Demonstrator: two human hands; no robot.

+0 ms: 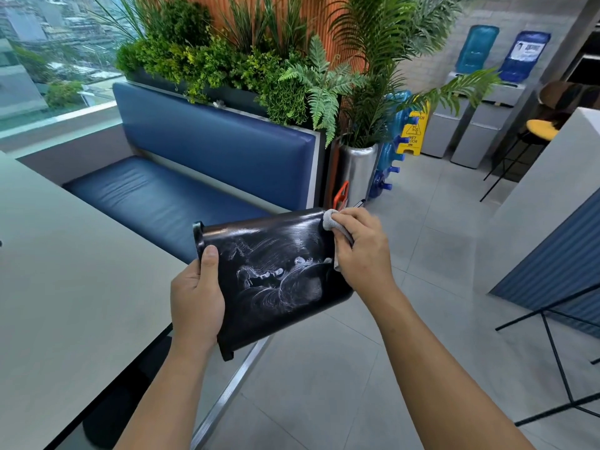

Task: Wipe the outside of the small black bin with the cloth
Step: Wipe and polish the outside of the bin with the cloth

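wiping bin (pixel 256 316) near its base

head: holding it sideways in mid-air, lengthwise left to right. gripping the rim end with left hand (pixel 194 300), thumb on top. pinching cloth (pixel 330 223) in right hand (pixel 363 251), pressing at the far base corner, right of the white smears (pixel 282 277).

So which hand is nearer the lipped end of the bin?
Left. The left hand grips the black bin right beside that lip; the right hand presses the cloth at the opposite end.
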